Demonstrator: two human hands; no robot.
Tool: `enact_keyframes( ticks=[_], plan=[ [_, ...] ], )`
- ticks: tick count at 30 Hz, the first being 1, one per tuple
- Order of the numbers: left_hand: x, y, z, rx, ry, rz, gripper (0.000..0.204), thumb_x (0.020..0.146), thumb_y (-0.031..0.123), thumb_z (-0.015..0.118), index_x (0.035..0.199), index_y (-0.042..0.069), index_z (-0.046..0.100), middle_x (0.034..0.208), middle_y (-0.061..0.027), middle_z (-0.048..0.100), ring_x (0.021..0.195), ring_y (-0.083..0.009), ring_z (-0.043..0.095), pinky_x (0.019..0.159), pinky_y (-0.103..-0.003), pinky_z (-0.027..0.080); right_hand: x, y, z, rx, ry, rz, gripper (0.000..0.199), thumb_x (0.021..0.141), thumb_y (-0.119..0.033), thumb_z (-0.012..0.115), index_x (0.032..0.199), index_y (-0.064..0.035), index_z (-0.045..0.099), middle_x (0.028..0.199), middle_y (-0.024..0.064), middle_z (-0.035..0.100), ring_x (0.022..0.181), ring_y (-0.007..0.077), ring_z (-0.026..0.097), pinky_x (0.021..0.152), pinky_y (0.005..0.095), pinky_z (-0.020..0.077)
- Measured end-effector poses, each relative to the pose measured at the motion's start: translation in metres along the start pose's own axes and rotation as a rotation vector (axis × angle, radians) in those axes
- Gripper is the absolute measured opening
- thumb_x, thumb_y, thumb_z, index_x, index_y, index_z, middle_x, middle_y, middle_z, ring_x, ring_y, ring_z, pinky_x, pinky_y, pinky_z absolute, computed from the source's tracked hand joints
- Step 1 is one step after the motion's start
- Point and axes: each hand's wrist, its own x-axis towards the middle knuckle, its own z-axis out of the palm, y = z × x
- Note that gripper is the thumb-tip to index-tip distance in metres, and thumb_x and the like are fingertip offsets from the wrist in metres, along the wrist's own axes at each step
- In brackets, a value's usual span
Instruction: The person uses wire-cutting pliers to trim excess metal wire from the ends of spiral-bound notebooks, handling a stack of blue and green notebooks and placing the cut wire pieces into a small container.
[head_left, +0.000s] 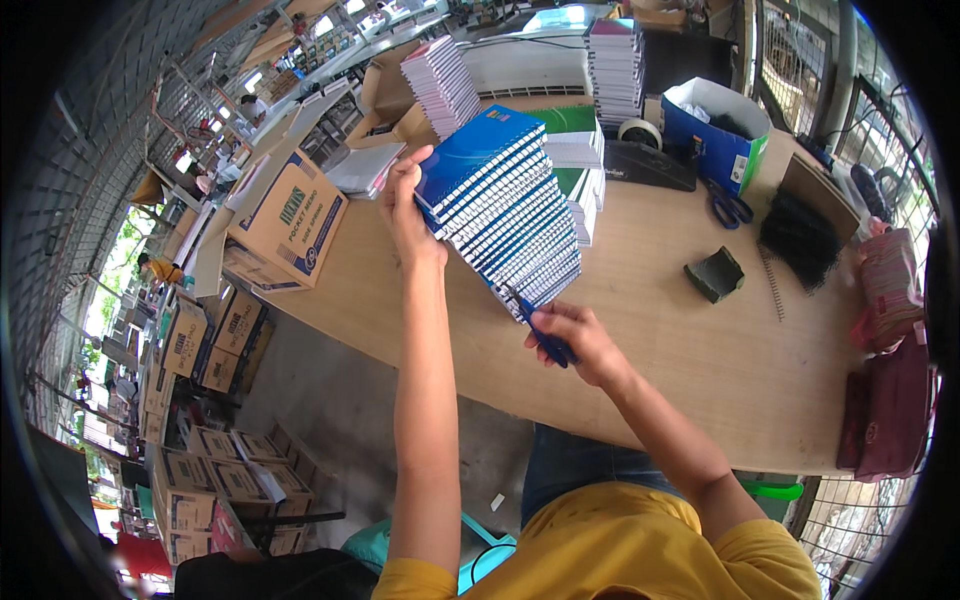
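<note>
A tall stack of spiral-bound notebooks (520, 215) with a blue cover on top leans over the table, its white page edges and wire bindings facing me. My left hand (410, 200) is closed on the stack's upper left side, thumb near the top cover. At the lower end of the stack, my right hand (580, 340) grips blue-handled pliers (548, 338). Their metal jaws touch or nearly touch the wire bindings of the lowest notebooks; the exact contact is too small to tell. Behind the stack lie green-covered notebooks (572, 120), partly hidden.
An open cardboard box (290, 222) stands at the left table edge. Two notebook stacks (440, 85) rise at the back. Toward the right are a blue box (718, 140), dark scissors (727, 205), a small dark tray (714, 274), loose black wire spirals (800, 238) and a maroon bag (888, 410).
</note>
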Motion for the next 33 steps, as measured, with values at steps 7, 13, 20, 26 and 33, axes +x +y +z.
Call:
enact_keyframes(
  ticks=[7, 13, 20, 26, 33],
  plan=[
    [0.001, 0.000, 0.001, -0.011, 0.001, -0.012, 0.016, 0.092, 0.014, 0.058, 0.094, 0.005, 0.070, 0.109, -0.0077, 0.070, 0.093, -0.0124, 0.063, 0.084, -0.029, 0.052, -0.017, 0.015, 0.019, -1.074, 0.400, -0.788, 0.045, 0.084, -0.028, 0.072, 0.113, 0.0025, 0.056, 0.090, 0.0217, 0.066, 0.074, 0.0339, 0.064, 0.069, 0.0429, 0.0524],
    [0.000, -0.001, 0.000, -0.015, 0.001, -0.001, 0.015, 0.093, 0.014, 0.057, 0.092, 0.005, 0.069, 0.109, -0.0074, 0.071, 0.091, -0.0119, 0.063, 0.084, -0.028, 0.052, -0.010, 0.013, 0.014, -0.554, 0.175, -0.269, 0.043, 0.086, -0.028, 0.070, 0.112, 0.0031, 0.057, 0.080, 0.0190, 0.065, 0.065, 0.0293, 0.062, 0.066, 0.0414, 0.0513],
    [0.002, 0.000, -0.004, 0.046, -0.014, 0.016, 0.027, 0.092, 0.021, 0.056, 0.108, 0.002, 0.065, 0.110, -0.0088, 0.065, 0.096, -0.0165, 0.063, 0.086, -0.031, 0.053, -0.023, 0.005, 0.024, -0.794, 0.246, -0.428, 0.046, 0.084, -0.029, 0.072, 0.114, 0.0027, 0.056, 0.088, 0.0193, 0.065, 0.077, 0.0336, 0.064, 0.072, 0.0436, 0.0512],
    [0.000, 0.000, 0.001, -0.020, -0.013, -0.006, 0.017, 0.092, 0.014, 0.058, 0.095, 0.003, 0.070, 0.109, -0.0079, 0.070, 0.091, -0.0123, 0.063, 0.084, -0.028, 0.052, -0.019, 0.024, 0.024, -1.077, 0.353, -0.637, 0.046, 0.082, -0.025, 0.072, 0.115, 0.0017, 0.055, 0.099, 0.0205, 0.063, 0.094, 0.0380, 0.062, 0.082, 0.0470, 0.0496],
    [0.005, -0.004, -0.005, 0.099, -0.046, 0.040, 0.034, 0.091, 0.024, 0.055, 0.112, 0.000, 0.064, 0.109, -0.0107, 0.064, 0.098, -0.0194, 0.064, 0.085, -0.033, 0.053, -0.006, 0.015, 0.008, 0.006, -0.005, 0.005, 0.036, 0.090, -0.026, 0.066, 0.110, 0.0036, 0.058, 0.083, 0.0179, 0.068, 0.069, 0.0265, 0.064, 0.063, 0.0358, 0.0508]
  ],
)
